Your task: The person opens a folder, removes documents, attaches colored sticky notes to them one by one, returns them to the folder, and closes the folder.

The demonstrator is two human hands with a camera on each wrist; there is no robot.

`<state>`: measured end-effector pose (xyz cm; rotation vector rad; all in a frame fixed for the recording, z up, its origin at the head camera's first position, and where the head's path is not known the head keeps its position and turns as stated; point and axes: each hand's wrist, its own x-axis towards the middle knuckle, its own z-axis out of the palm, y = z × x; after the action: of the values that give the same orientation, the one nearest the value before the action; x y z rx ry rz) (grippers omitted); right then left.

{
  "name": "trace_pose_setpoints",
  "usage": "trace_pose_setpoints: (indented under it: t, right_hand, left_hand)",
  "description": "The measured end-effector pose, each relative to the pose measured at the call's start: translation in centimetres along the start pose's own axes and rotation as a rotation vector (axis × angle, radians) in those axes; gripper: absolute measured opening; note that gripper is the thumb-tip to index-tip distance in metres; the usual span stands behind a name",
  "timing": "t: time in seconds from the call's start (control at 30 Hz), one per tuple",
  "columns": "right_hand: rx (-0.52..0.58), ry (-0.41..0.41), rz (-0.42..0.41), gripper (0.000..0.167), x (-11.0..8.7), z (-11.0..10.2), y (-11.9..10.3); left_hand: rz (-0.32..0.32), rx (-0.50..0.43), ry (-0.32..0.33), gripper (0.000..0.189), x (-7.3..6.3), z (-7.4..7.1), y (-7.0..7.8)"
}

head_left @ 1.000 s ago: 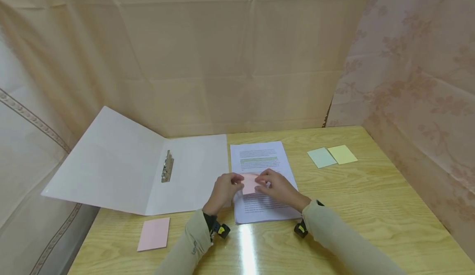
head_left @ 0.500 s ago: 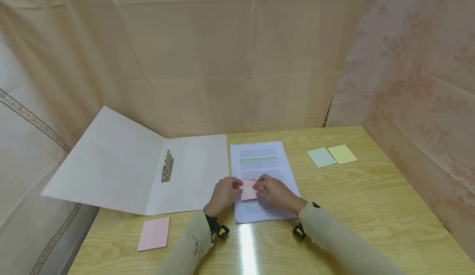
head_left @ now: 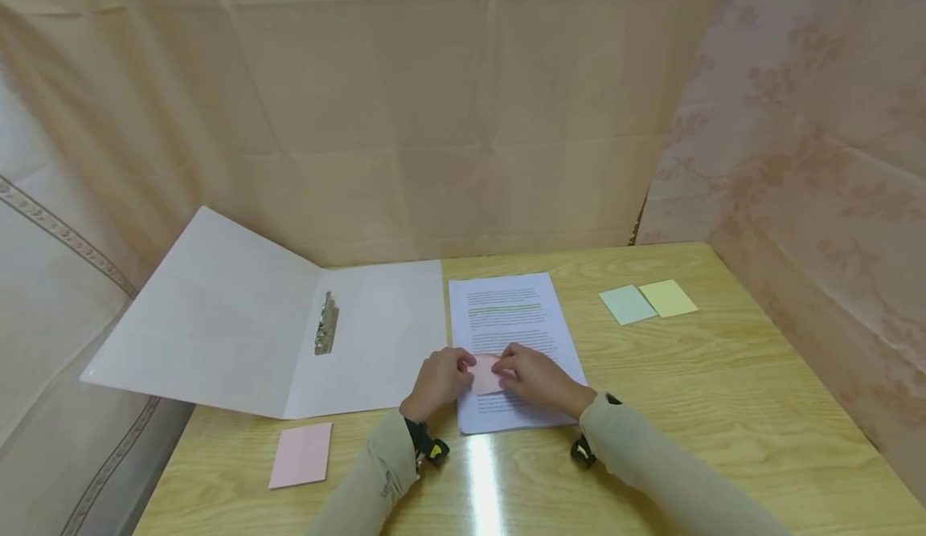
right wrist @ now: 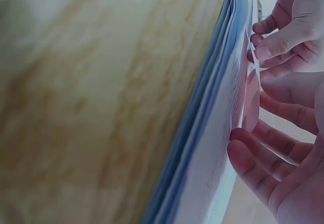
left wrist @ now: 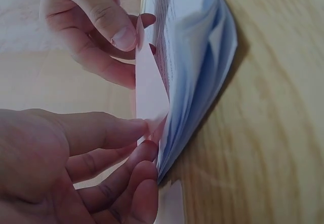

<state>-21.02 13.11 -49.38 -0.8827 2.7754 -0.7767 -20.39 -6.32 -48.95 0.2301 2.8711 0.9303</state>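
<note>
The left hand (head_left: pixel 438 379) and right hand (head_left: pixel 535 375) pinch a pink sticky note (head_left: pixel 484 378), loose but seemingly not yet pressed flat, over the six-o'clock half of the printed sheets (head_left: pixel 509 327) (pink pad (head_left: pixel 300 456) at eight o'clock).

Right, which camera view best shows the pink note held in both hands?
The left wrist view: there the note appears large, one face mostly exposed between the left hand and right hand. The head view shows it small, over the pages; the right wrist view, steeply slanted and partly covered.
</note>
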Motion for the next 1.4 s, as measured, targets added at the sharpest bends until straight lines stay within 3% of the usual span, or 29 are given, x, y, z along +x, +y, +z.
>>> trace_pose_setpoints:
  t: [0.37, 0.57, 0.77, 0.87, 1.0, 1.17, 1.4]
  right_hand:
    - [-0.071, -0.001, -0.033, 0.018, -0.1, 0.1, -0.1]
    - [-0.105, -0.03, -0.025, 0.022, 0.0, 0.1, -0.2]
    - [-0.195, -0.079, -0.05, 0.039, 0.0, 0.4, -0.6]
    - [-0.214, -0.108, -0.013, 0.046, 0.1, 0.5, -0.9]
    - [-0.232, -0.145, 0.064, 0.05, 0.2, 0.4, -1.3]
    - [-0.265, -0.169, 0.147, 0.057, 0.1, 0.2, -1.4]
    - [-0.265, -0.144, 0.187, 0.061, -0.1, 0.4, -1.0]
  left_hand:
    - [-0.01, 0.054, -0.03, 0.02, 0.3, 0.5, -0.3]
    - [0.034, 0.078, -0.045, 0.029, -0.1, 0.2, -0.1]
    - [0.091, 0.14, -0.081, 0.041, 0.0, 0.4, -0.3]
    - [0.14, 0.19, -0.108, 0.045, 0.3, 0.6, -0.5]
    - [0.157, 0.244, -0.138, 0.046, 0.4, 0.6, -0.3]
    - [0.111, 0.254, -0.162, 0.045, 0.2, 0.4, 0.0]
    - [0.072, 0.211, -0.177, 0.053, -0.3, 0.1, 0.0]
